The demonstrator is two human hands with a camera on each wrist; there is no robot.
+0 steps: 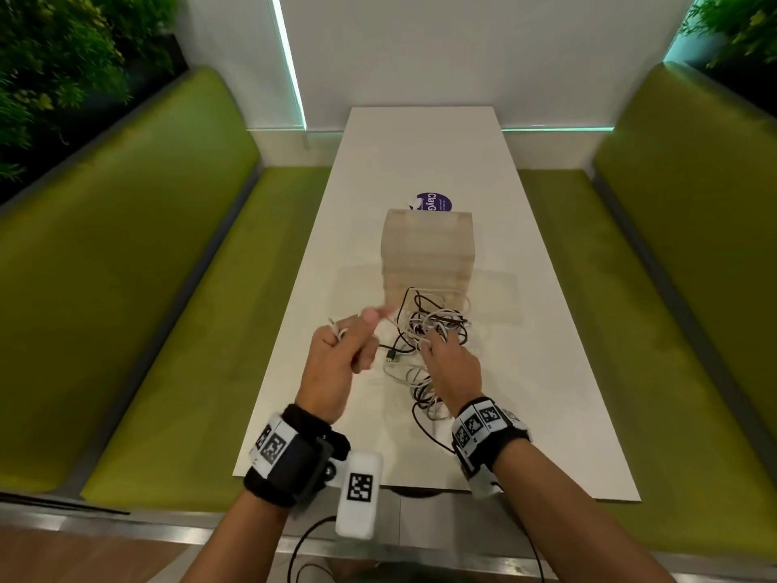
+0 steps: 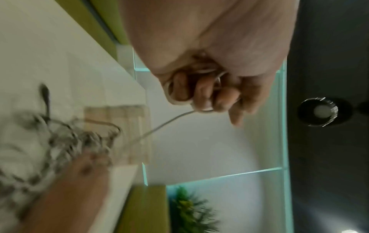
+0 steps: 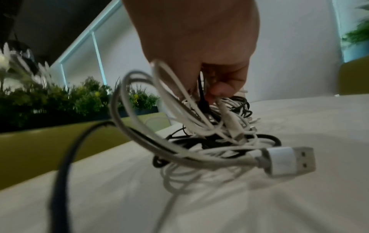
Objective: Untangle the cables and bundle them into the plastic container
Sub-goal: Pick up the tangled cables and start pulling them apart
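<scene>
Two bare hands worked a knot of cables on a long white table (image 1: 420, 162), between green padded benches (image 1: 138, 254).

The left hand (image 1: 338, 363), raised above the table's left part, had its fingers (image 2: 201, 93) curled round a thin white cable (image 2: 165, 124) that ran to the tangle of black and white cables (image 1: 437, 326). The right hand (image 1: 452, 363) pinched that tangle from above; a silver USB plug (image 3: 289, 160) hung free. The clear ribbed plastic container (image 1: 426, 246) stood just behind the tangle.

Soft even light from teal wall strips (image 1: 290, 61); my left hand (image 1: 336, 363) is motion-blurred, both wrist views smeared, edges bent
</scene>
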